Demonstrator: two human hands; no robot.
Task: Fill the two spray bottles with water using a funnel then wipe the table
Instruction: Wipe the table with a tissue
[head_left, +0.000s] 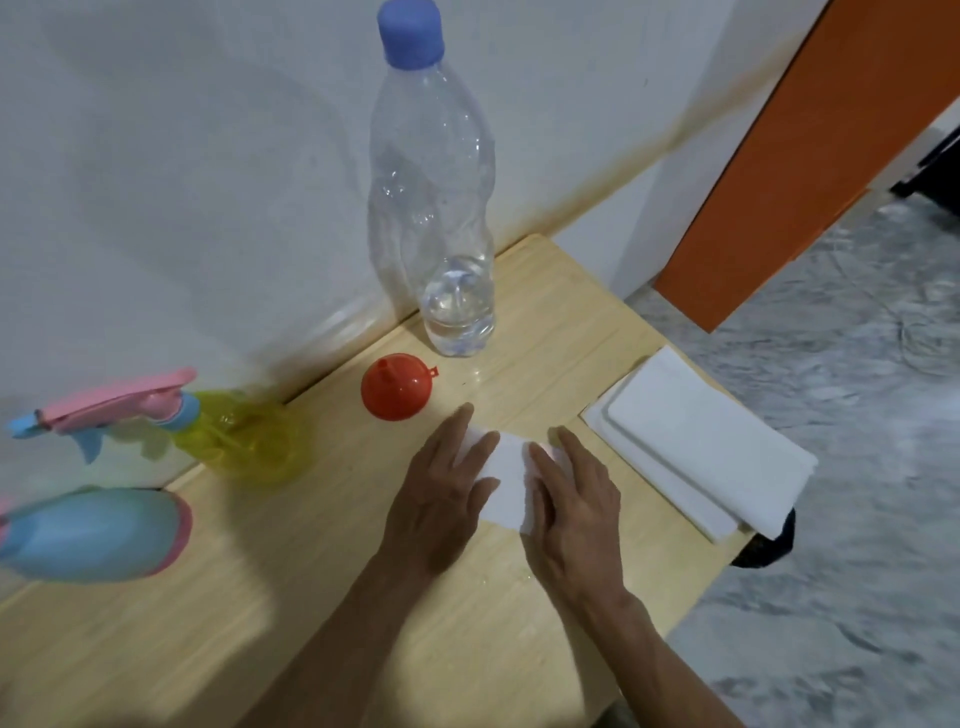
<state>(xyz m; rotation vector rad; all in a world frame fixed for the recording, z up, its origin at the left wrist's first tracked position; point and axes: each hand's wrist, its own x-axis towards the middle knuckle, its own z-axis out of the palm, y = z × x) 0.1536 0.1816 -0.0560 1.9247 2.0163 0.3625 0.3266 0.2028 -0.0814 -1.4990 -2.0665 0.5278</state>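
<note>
A white folded tissue (510, 480) lies flat on the wooden table (322, 613). My left hand (441, 493) presses on its left part with straight fingers, and my right hand (574, 499) presses on its right part the same way. A red funnel (396, 387) lies mouth-down just behind my left hand. A yellow spray bottle (244, 436) with a pink and blue trigger head stands at the left by the wall. A blue and pink spray bottle (93, 535) sits at the near left, blurred. A tall clear water bottle (436, 208) with a blue cap holds a little water.
A stack of white tissues (696, 441) lies at the table's right edge. A white wall runs behind the table. An orange door panel (795, 156) and grey patterned floor (857, 467) are to the right. Small water drops show on the table near my wrists.
</note>
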